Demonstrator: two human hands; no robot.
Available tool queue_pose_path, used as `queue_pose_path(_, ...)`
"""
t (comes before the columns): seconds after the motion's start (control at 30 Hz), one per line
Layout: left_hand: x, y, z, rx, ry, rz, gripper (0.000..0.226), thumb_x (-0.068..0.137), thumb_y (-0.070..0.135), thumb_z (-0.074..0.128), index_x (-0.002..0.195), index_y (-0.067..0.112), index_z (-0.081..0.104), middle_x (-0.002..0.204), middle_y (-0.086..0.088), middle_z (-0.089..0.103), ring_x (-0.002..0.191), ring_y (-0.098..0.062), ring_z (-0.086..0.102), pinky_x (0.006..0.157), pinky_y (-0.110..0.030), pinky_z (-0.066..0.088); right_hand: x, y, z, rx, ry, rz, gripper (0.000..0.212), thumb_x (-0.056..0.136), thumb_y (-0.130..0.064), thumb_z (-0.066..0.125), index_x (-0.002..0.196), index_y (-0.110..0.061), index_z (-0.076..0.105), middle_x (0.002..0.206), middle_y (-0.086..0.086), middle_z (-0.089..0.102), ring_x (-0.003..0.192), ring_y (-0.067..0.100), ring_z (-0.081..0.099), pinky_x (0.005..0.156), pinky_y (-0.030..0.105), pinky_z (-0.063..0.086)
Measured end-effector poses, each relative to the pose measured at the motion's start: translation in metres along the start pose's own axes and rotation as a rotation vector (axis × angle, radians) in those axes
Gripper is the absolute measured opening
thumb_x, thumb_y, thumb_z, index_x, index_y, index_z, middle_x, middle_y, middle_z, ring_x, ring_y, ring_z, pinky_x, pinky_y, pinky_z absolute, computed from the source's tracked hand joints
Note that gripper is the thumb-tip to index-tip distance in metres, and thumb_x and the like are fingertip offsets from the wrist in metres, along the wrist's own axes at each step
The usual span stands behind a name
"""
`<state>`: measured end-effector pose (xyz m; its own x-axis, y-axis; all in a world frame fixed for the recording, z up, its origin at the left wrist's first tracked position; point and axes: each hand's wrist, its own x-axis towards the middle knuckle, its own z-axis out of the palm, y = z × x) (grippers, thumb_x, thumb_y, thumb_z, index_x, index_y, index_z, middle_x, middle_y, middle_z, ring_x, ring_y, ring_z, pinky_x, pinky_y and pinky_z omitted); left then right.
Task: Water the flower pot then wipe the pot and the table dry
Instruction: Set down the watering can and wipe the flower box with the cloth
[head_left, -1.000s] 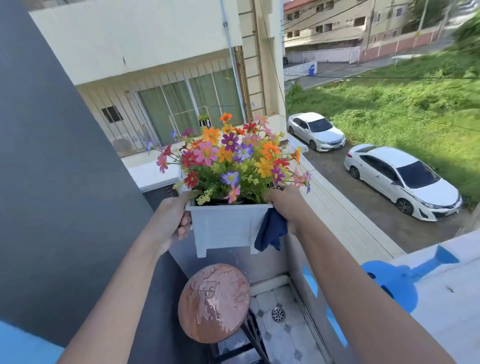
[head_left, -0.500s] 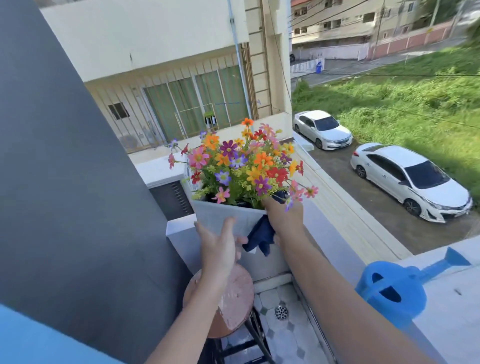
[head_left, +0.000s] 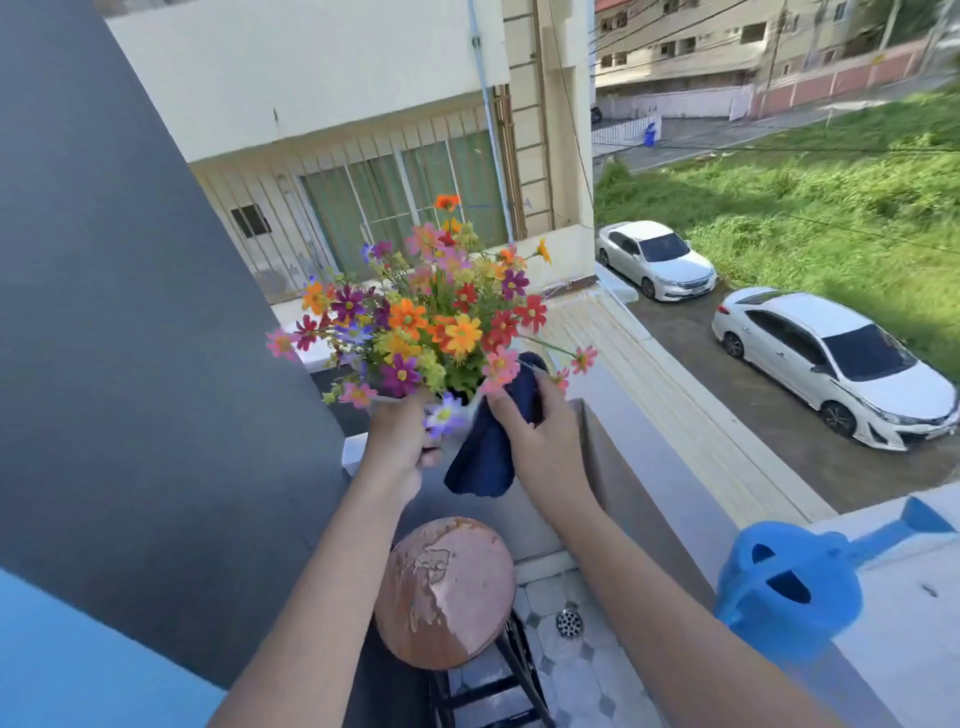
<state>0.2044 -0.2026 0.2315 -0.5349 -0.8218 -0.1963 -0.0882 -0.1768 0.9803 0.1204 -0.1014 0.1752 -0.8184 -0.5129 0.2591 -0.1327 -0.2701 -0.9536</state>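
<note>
On a balcony above parked cars (head_left: 831, 364), the left hand (head_left: 397, 447) is closed around the flower pot (head_left: 415, 332), held in the air above the round table (head_left: 444, 592). The right hand (head_left: 540, 441) clutches a dark blue cloth (head_left: 485, 457) against the pot. A blue watering can (head_left: 789, 587) sits on the ledge (head_left: 914, 623).

Flowers (head_left: 431, 322): orange, red, pink, purple, yellow. Cloth (head_left: 485, 457): dark navy. Watering can (head_left: 789, 587): blue. Round table (head_left: 444, 592): rust-brown (mottled, patchy). Cars (head_left: 831, 364): white.
</note>
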Motion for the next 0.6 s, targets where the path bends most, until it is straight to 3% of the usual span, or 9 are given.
queue_pose_path(0.07,0.004,0.01,-0.008,-0.057,-0.038,-0.019,0.024,0.096,0.008,0.039,0.073,0.014,0.042,0.058,-0.007,0.043,0.029,-0.004,0.026,0.031,-0.014,0.014,-0.014,0.009,0.001,-0.066,-0.044,-0.128,0.031,0.092,-0.028,0.065,0.119,-0.019,0.056,0.109,0.006,0.064,0.098,0.016,0.063,0.083,0.029,0.049)
queue_pose_path(0.17,0.004,0.017,-0.012,-0.081,-0.085,-0.015,0.026,0.096,0.004,0.034,0.073,0.011,0.045,0.054,-0.007,0.046,0.03,-0.004,0.026,0.032,-0.015,0.014,-0.028,0.027,-0.001,-0.208,-0.058,-0.245,0.03,0.088,-0.014,0.063,0.112,-0.028,0.051,0.107,0.006,0.059,0.096,0.012,0.058,0.082,0.021,0.043)
queue_pose_path(0.3,0.007,0.014,-0.019,-0.131,-0.101,-0.015,0.028,0.096,0.001,0.029,0.075,0.01,0.045,0.05,-0.006,0.049,0.031,-0.004,0.028,0.031,-0.015,0.015,-0.034,0.051,-0.009,-0.248,-0.066,-0.06,0.037,0.096,-0.012,0.061,0.128,-0.025,0.049,0.129,0.003,0.056,0.114,0.015,0.057,0.095,0.028,0.044)
queue_pose_path(0.4,0.009,0.019,-0.019,-0.121,-0.066,-0.026,0.023,0.096,0.006,0.033,0.077,0.011,0.045,0.05,-0.004,0.048,0.03,-0.005,0.027,0.03,-0.015,0.016,-0.04,0.048,-0.004,-0.22,-0.008,-0.119,0.038,0.094,-0.008,0.062,0.118,-0.035,0.049,0.119,0.005,0.058,0.104,0.014,0.056,0.086,0.024,0.043)
queue_pose_path(0.53,0.001,0.017,-0.015,-0.032,-0.071,-0.033,0.026,0.098,0.009,0.036,0.074,0.011,0.044,0.052,-0.006,0.045,0.028,-0.004,0.027,0.031,-0.015,0.016,-0.036,0.02,0.007,-0.329,-0.024,-0.383,0.031,0.087,-0.003,0.062,0.118,-0.001,0.057,0.111,0.009,0.054,0.098,0.008,0.047,0.086,0.006,0.034)
queue_pose_path(0.6,-0.003,0.014,-0.016,-0.026,-0.108,-0.029,0.027,0.098,0.006,0.036,0.072,0.011,0.043,0.057,-0.008,0.044,0.029,-0.004,0.028,0.033,-0.015,0.017,-0.029,0.012,0.008,-0.351,-0.016,-0.439,0.033,0.087,-0.001,0.061,0.119,0.004,0.057,0.114,0.011,0.053,0.101,0.001,0.044,0.089,0.003,0.031)
